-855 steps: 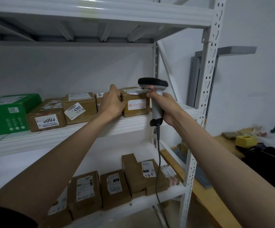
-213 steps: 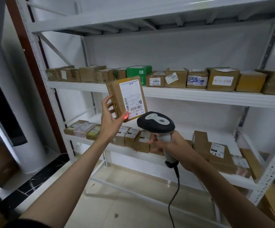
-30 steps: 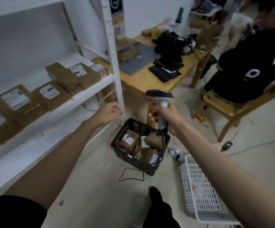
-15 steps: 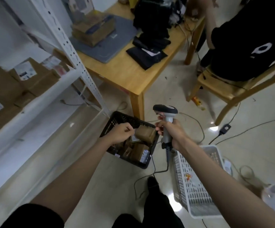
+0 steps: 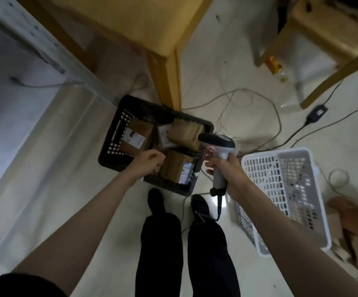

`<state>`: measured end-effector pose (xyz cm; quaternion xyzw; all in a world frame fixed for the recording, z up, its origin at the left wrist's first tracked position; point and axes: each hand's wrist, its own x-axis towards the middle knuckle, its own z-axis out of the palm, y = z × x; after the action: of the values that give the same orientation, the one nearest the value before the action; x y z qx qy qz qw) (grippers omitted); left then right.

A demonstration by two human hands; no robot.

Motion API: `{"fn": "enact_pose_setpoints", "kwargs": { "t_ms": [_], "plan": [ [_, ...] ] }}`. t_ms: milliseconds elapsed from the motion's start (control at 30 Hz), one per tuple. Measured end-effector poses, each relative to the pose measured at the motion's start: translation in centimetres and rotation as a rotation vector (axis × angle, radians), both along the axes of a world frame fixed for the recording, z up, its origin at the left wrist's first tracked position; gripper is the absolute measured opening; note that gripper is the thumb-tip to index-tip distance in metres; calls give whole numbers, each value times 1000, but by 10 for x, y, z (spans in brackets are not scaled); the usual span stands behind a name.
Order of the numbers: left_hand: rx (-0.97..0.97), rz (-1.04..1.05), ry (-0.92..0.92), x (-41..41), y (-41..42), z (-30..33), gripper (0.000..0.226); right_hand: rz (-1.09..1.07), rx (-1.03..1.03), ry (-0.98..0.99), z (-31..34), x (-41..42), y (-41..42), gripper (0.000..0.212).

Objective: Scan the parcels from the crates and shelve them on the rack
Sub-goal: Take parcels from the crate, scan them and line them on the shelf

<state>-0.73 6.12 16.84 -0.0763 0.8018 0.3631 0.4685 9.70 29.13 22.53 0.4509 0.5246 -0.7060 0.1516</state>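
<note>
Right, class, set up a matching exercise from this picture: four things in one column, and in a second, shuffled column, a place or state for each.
Column one:
1. black crate
2. white crate
3. scanner
4. left hand

Column two:
A. gripped in the right hand
B. on the floor at the foot of the table leg, holding brown parcels
C. fingers curled, reaching over the parcels
D. on the floor to the person's right, no parcels seen inside

Pairs: 1-B, 2-D, 3-A, 4-C
</note>
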Motion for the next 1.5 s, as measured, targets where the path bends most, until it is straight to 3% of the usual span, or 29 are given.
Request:
{"fn": "enact_pose_setpoints", "kwargs": {
  "t_ms": [200, 400, 533, 633, 800, 933, 1067, 1167, 1333, 1433, 1500],
  "plan": [
    [-20, 96, -57, -17, -8, -144, 15, 31, 7, -133, -140, -13, -13, 17],
    [-4, 119, -48, -52, -4, -244, 15, 131, -39, -90, -235, -50, -16, 14],
    [1, 140, -30, -69, 9, -284, 45, 176, -53, -96, -273, -72, -17, 30],
    [22, 152, 1, -86, 21, -310, 67, 167, -60, -106, -295, -81, -15, 29],
    [76, 134, -11, -97, 39, -332, 82, 68, -89, -119, -319, -79, -15, 35],
    [92, 159, -49, -80, 31, -319, 65, 38, -88, -152, -314, -61, -27, 38],
    [90, 292, -81, -49, 10, -278, 57, 51, -55, -128, -277, -31, -40, 28],
    [103, 390, -56, -27, -7, -228, 54, 81, -71, -112, -225, -14, -44, 33],
    [90, 513, -38, -3, -26, -136, 40, 123, -79, -99, -131, 2, -45, 18],
    [120, 593, -28, 12, -32, -68, 27, 225, -35, -59, -66, 9, -37, 25],
    [152, 644, -30, 25, -36, -23, 37, 317, -6, 16, -22, 15, -30, 23]
  ]
}}
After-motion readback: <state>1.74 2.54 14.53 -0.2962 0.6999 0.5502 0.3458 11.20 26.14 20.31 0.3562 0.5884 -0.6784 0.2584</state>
